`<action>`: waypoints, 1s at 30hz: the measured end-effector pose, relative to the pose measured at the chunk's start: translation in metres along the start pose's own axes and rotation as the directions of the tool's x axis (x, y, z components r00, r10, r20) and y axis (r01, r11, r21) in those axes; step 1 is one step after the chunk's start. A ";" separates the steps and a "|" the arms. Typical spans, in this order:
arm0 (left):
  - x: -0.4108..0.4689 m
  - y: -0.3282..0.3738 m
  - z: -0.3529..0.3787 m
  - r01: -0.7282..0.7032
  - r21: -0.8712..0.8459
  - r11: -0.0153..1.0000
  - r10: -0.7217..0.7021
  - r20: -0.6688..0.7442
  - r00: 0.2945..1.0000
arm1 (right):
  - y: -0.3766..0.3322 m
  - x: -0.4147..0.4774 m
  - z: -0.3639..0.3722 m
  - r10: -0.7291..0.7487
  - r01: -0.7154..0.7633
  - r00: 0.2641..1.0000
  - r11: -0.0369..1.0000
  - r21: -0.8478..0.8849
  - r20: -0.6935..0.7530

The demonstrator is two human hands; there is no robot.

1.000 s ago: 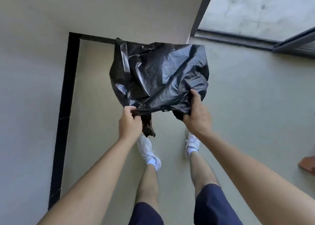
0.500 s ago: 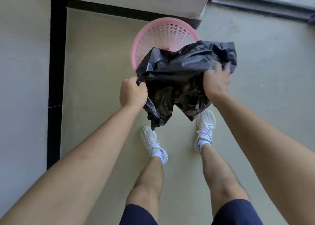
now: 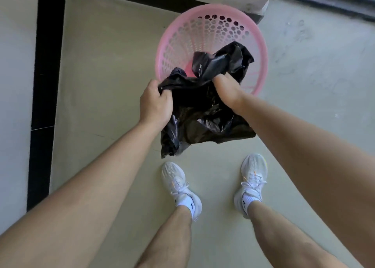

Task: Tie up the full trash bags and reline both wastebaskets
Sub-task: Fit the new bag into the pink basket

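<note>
A pink perforated wastebasket [image 3: 261, 50] stands on the floor in front of my feet, with its inside showing and no liner over its rim. Above its near rim hangs a crumpled empty black trash bag [image 3: 200, 113]. My left hand [image 3: 155, 103] grips the bag's edge on the left. My right hand [image 3: 227, 93] pushes into the bag from the right, its fingers hidden in the plastic. One end of the bag droops into the basket, the other hangs toward my shoes.
The basket stands by a wall corner at the top right. A black skirting strip [image 3: 46, 85] runs along the left wall and the far wall. My two white shoes [image 3: 180, 188] stand on bare greenish floor just short of the basket.
The bag has come down from chest height to the basket's rim. My view has tilted down, and the whole basket now shows. My right hand has gone deeper into the bag.
</note>
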State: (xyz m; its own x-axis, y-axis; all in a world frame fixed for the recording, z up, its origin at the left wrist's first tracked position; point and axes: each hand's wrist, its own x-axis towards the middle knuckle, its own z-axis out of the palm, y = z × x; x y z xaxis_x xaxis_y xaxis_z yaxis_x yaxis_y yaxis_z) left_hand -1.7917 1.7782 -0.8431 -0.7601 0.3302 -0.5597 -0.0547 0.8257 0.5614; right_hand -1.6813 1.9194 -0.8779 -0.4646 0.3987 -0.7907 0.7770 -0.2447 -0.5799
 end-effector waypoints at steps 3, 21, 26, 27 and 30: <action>0.019 -0.005 0.006 -0.092 0.075 0.993 0.093 -0.016 0.995 | 0.011 0.040 -0.002 -0.006 0.007 0.999 1.000 0.004 -0.035; -0.028 0.006 -0.032 -0.091 0.309 0.947 0.127 -0.100 0.987 | -0.023 -0.039 -0.034 0.085 -0.083 0.996 0.941 -0.328 -0.010; -0.027 0.010 -0.015 -0.116 0.244 0.963 0.178 -0.250 0.952 | -0.001 -0.045 -0.014 -0.140 0.067 0.986 0.838 -0.542 -0.094; -0.028 0.011 -0.013 -0.085 0.233 0.969 0.151 -0.285 0.946 | 0.001 -0.047 -0.014 -0.189 0.094 0.974 0.834 -0.544 -0.122; -0.033 0.009 -0.010 -0.064 0.257 0.964 0.146 -0.317 0.937 | 0.008 -0.059 -0.027 -0.198 0.021 0.913 0.896 -0.444 -0.356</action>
State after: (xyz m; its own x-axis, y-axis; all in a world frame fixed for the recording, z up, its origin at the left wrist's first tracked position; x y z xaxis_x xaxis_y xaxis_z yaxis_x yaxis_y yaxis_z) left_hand -1.7735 1.7701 -0.8131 -0.9255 0.2853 -0.2490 0.1623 0.8929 0.4200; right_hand -1.6360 1.9172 -0.8306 -0.4269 0.7270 -0.5378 0.8749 0.1816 -0.4490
